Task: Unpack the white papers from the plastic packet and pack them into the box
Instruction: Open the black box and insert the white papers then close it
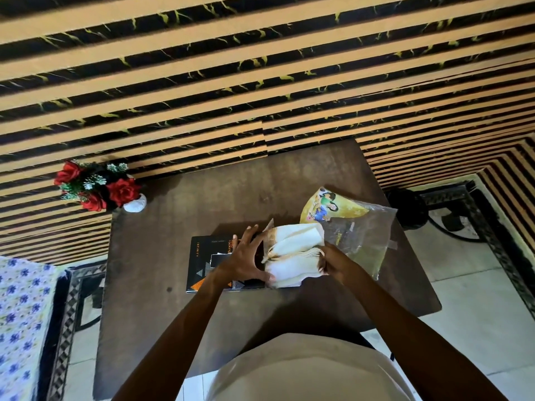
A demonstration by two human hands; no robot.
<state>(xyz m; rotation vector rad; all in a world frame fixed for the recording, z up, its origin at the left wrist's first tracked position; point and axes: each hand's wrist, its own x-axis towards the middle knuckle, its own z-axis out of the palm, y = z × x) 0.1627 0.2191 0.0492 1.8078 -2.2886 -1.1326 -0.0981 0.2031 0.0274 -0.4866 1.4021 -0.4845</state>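
Note:
A stack of white papers [292, 253] with browned edges lies folded over at the middle of the brown table [162, 227]. My left hand [243, 261] presses its left side with fingers spread, thumb under the lower corner. My right hand [333, 261] grips the right edge of the stack. A black box [202, 261] with orange and grey triangles lies under my left hand, just left of the papers. The clear plastic packet [362, 235], with a yellow printed top, lies flat to the right of the papers.
A white vase of red artificial roses [98, 186] stands at the table's far left corner. A striped black-and-tan wall [260, 68] runs behind the table. A floral-covered seat [20, 314] is at the left, and a dark fan [411, 209] stands on the floor at the right.

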